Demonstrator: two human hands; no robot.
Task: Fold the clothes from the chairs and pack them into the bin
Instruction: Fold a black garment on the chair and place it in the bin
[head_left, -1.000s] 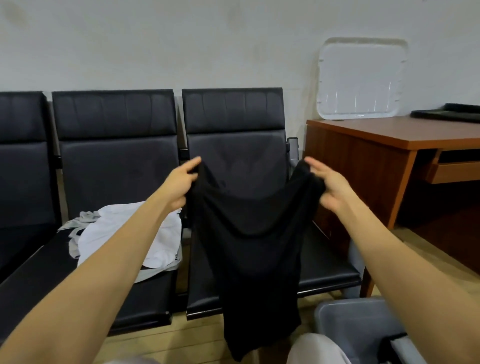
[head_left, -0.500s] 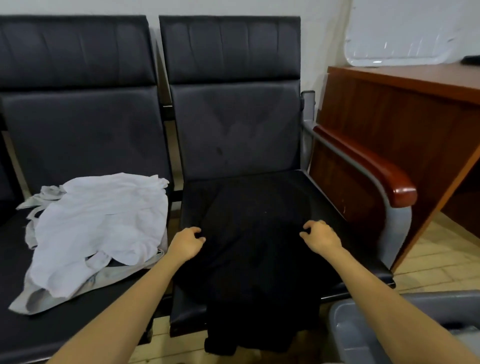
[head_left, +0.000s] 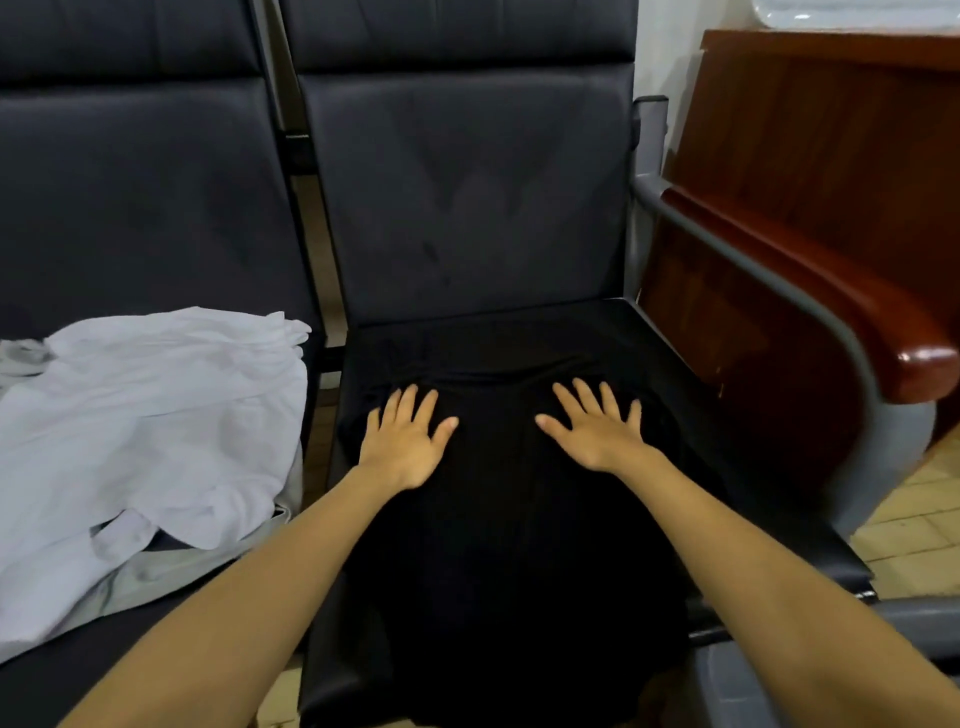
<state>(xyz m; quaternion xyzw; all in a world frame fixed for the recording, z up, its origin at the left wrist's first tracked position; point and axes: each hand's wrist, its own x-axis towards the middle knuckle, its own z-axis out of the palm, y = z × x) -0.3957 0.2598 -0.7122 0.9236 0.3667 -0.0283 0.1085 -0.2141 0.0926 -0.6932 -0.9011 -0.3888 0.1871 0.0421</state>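
On the chair (head_left: 467, 208) the black garment (head_left: 509, 530) lies spread out. Left hand (head_left: 402, 441) and right hand (head_left: 597, 436) press it flat, gripping nothing. Nothing looks folded yet, and white clothes (head_left: 145, 426) wait too.

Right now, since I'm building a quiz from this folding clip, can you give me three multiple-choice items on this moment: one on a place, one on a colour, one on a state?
1. Where is the white garment heaped?
A. on the left seat
B. on the floor
C. in a drawer

2. What colour is the garment under the hands?
A. red
B. black
C. white

3. How do the left hand and right hand meet the cloth?
A. pinching its edge
B. raised clear of it
C. flat on it, fingers spread

Answers:
1 A: the white garment lies bunched on the left seat.
2 B: the black garment is spread over the right seat.
3 C: both palms lie flat on it, and no finger curls round the cloth.
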